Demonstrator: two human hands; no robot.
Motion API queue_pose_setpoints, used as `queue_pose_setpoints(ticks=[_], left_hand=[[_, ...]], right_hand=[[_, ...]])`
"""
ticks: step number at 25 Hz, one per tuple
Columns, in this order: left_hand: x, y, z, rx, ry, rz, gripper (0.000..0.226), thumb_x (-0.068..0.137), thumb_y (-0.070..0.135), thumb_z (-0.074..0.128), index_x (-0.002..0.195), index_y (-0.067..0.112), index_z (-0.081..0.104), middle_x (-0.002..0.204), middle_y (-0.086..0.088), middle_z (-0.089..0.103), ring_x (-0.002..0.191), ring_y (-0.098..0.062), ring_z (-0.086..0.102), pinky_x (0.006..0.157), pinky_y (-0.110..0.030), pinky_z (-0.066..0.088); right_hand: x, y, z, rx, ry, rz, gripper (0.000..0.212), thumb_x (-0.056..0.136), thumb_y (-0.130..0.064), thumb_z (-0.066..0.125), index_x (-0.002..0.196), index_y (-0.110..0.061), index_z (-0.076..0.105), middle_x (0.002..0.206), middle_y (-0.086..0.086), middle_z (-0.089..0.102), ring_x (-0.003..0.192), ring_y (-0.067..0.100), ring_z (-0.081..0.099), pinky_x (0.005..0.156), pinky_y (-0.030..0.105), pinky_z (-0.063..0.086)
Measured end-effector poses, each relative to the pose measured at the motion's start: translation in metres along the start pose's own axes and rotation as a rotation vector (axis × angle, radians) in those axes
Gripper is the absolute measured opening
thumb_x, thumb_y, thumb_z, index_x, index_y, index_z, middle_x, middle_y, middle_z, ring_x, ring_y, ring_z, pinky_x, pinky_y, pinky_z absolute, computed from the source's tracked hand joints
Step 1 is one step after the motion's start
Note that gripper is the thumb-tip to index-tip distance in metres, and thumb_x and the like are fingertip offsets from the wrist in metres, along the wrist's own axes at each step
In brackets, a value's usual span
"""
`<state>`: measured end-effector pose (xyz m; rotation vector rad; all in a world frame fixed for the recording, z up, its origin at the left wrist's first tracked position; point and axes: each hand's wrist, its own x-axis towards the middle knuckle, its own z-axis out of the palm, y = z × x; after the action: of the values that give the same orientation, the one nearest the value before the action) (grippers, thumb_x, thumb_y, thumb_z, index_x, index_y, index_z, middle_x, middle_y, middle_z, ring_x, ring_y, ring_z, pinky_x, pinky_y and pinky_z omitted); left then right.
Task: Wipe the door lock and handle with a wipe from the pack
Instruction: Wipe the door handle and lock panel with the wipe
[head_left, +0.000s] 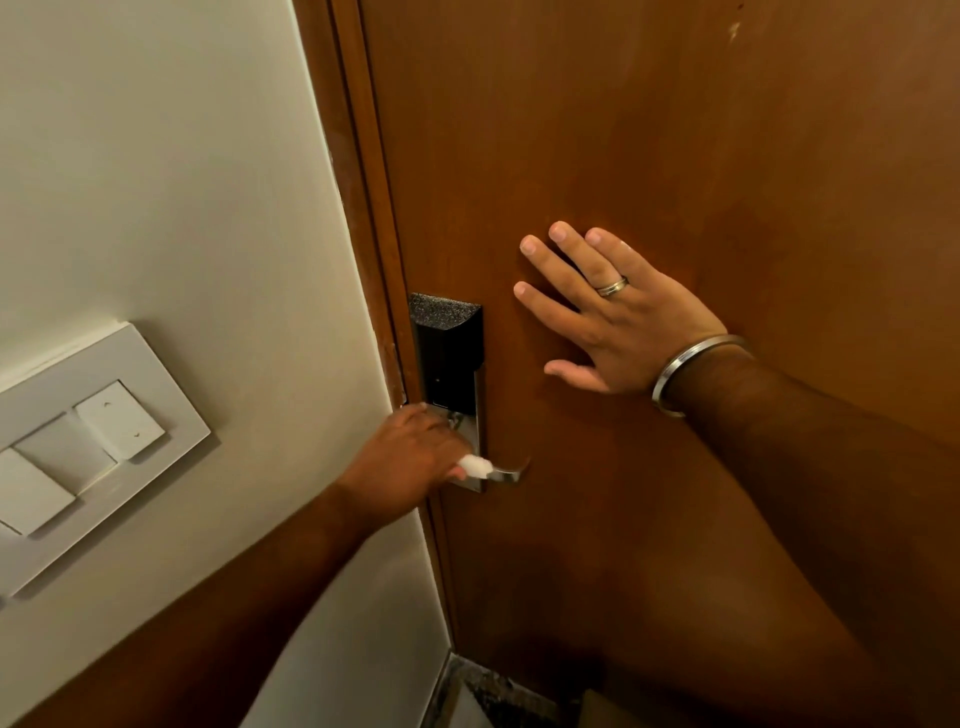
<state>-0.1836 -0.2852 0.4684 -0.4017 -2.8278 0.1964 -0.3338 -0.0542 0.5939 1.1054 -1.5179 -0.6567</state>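
Observation:
A black and chrome door lock (451, 358) is fixed at the left edge of a brown wooden door (675, 130). Its chrome lever handle (506, 474) sticks out to the right below it. My left hand (410, 457) is closed around a small white wipe (477, 466) and presses it on the base of the handle, covering the lower lock plate. My right hand (618, 312) lies flat on the door to the right of the lock, fingers spread, with a ring and a steel bangle. The wipe pack is not in view.
A cream wall (182, 182) is left of the door frame (374, 234). A white switch panel (88, 447) sits on the wall at lower left. A speckled floor strip (498, 691) shows at the bottom.

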Motion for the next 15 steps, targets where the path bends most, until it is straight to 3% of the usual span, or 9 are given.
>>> queue_pose_setpoints(ticks=[3,8,12,15], left_hand=[[0.009,0.010,0.000,0.089,-0.069,0.014,0.025,0.082,0.042,0.069,0.099,0.023,0.066,0.098,-0.001,0.072,0.097,-0.022,0.062,0.094,-0.041,0.041],[0.035,0.085,0.027,-0.024,-0.061,-0.318,0.035,0.093,0.049,0.049,0.106,0.019,0.062,0.098,-0.005,0.071,0.090,-0.023,0.062,0.082,-0.040,0.043],[-0.003,0.035,0.020,0.013,0.094,-0.099,0.030,0.090,0.037,0.058,0.114,0.019,0.059,0.112,-0.007,0.068,0.100,-0.026,0.061,0.084,-0.043,0.046],[-0.018,-0.010,0.014,0.026,0.006,-0.228,0.048,0.087,0.016,0.066,0.132,0.010,0.048,0.117,-0.016,0.065,0.095,-0.031,0.065,0.079,-0.042,0.055]], right_hand=[[0.001,-0.001,0.000,0.007,-0.012,-0.003,0.085,0.093,-0.069,0.022,0.157,-0.014,0.025,0.164,0.023,0.018,0.151,0.042,0.020,0.122,0.050,0.012],[0.000,0.001,0.000,0.003,-0.013,-0.005,0.084,0.093,-0.069,0.021,0.156,-0.013,0.026,0.164,0.023,0.017,0.151,0.043,0.020,0.122,0.050,0.011],[0.000,-0.001,-0.001,-0.002,-0.006,0.010,0.085,0.093,-0.070,0.023,0.157,-0.014,0.028,0.164,0.023,0.019,0.150,0.042,0.021,0.122,0.050,0.013],[0.001,0.000,0.000,-0.021,-0.001,0.006,0.084,0.093,-0.069,0.025,0.157,-0.014,0.028,0.164,0.023,0.019,0.150,0.043,0.021,0.122,0.050,0.012]])
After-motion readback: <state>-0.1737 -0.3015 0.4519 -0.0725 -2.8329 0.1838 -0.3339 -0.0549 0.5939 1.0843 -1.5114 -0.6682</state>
